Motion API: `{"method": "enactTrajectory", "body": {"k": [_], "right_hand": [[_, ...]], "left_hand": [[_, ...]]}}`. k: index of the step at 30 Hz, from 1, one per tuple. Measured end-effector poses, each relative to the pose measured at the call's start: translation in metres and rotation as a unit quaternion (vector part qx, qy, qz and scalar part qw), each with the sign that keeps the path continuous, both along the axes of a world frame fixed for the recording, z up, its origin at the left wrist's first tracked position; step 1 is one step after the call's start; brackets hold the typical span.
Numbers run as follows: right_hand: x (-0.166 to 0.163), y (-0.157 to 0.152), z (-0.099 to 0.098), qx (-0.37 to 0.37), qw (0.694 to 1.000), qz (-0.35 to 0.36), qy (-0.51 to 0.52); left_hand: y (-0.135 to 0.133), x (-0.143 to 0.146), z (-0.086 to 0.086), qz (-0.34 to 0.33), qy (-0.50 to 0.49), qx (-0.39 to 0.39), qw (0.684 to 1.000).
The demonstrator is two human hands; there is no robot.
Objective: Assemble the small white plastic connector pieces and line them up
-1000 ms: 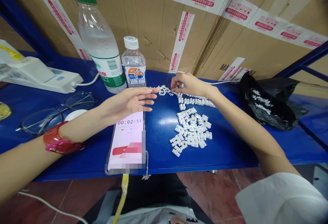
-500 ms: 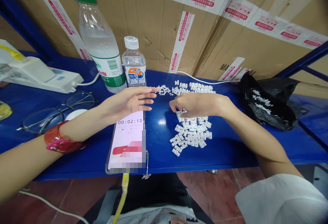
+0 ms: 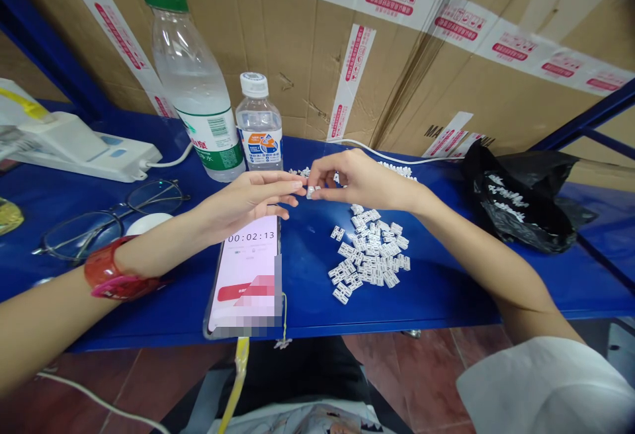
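My right hand (image 3: 354, 179) pinches a small white plastic piece (image 3: 310, 191) between thumb and forefinger, held above the blue shelf (image 3: 446, 282). My left hand (image 3: 248, 199) hovers beside it with fingers stretched out, its fingertips touching or almost touching that piece. A pile of the same white pieces (image 3: 372, 252) lies on the shelf below my right wrist. More white pieces (image 3: 397, 171) sit in a row behind my right hand, partly hidden. A phone (image 3: 248, 275) showing a timer lies under my left hand.
A large water bottle (image 3: 191, 83) and a small one (image 3: 258, 123) stand at the back. Glasses (image 3: 109, 219) and a white power strip (image 3: 84, 146) lie left. A black plastic bag (image 3: 520, 199) lies right. Cardboard boxes (image 3: 397, 57) form the back wall.
My right hand went from the far row down to the pile, then rose with one white piece toward my left fingertips. My left hand hardly moved.
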State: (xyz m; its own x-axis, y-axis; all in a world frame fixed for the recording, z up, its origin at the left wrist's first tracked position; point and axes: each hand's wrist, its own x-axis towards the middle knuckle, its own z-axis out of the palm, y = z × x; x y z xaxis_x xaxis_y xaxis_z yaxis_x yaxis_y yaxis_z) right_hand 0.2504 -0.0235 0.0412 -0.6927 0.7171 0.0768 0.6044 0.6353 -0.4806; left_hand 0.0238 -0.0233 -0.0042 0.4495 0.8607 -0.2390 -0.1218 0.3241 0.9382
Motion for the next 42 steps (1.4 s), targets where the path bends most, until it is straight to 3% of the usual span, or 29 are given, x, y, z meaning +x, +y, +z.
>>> {"method": "enactTrajectory", "body": {"k": [4, 8, 11, 16, 19, 22, 25, 28, 33, 42], "right_hand": [[-0.007, 0.005, -0.009, -0.022, 0.988, -0.014, 0.153], [-0.01, 0.008, -0.015, -0.097, 0.96, -0.01, 0.264], [-0.011, 0.009, -0.017, -0.145, 0.943, -0.031, 0.298], [-0.013, 0.007, -0.016, -0.157, 0.94, -0.019, 0.301], [-0.007, 0.014, -0.013, -0.084, 0.961, -0.03, 0.261], [0.009, 0.029, -0.013, 0.048, 0.988, -0.066, 0.128], [0.024, 0.042, -0.019, 0.061, 0.994, -0.077, -0.044], [0.026, 0.044, -0.027, 0.049, 0.984, -0.103, -0.136], [0.017, 0.037, -0.036, 0.051, 0.975, -0.141, -0.167], [0.011, 0.038, -0.037, 0.061, 0.979, -0.15, -0.119]], "left_hand": [[-0.001, 0.001, -0.001, -0.011, -0.003, 0.009, 1.0], [0.001, 0.001, -0.002, -0.024, -0.058, -0.026, 0.998], [0.003, 0.001, -0.001, -0.022, -0.083, -0.033, 0.996], [0.003, 0.001, 0.002, -0.024, -0.079, -0.032, 0.996], [0.0, 0.001, 0.006, 0.002, -0.067, -0.048, 0.997], [-0.002, 0.002, 0.009, 0.026, -0.058, -0.061, 0.996], [-0.002, 0.003, 0.012, 0.037, -0.06, -0.065, 0.995], [-0.003, 0.003, 0.014, 0.031, -0.06, -0.056, 0.996], [-0.004, 0.001, 0.015, 0.007, -0.076, -0.059, 0.995], [0.0, -0.002, 0.006, -0.03, -0.068, 0.007, 0.997]]}}
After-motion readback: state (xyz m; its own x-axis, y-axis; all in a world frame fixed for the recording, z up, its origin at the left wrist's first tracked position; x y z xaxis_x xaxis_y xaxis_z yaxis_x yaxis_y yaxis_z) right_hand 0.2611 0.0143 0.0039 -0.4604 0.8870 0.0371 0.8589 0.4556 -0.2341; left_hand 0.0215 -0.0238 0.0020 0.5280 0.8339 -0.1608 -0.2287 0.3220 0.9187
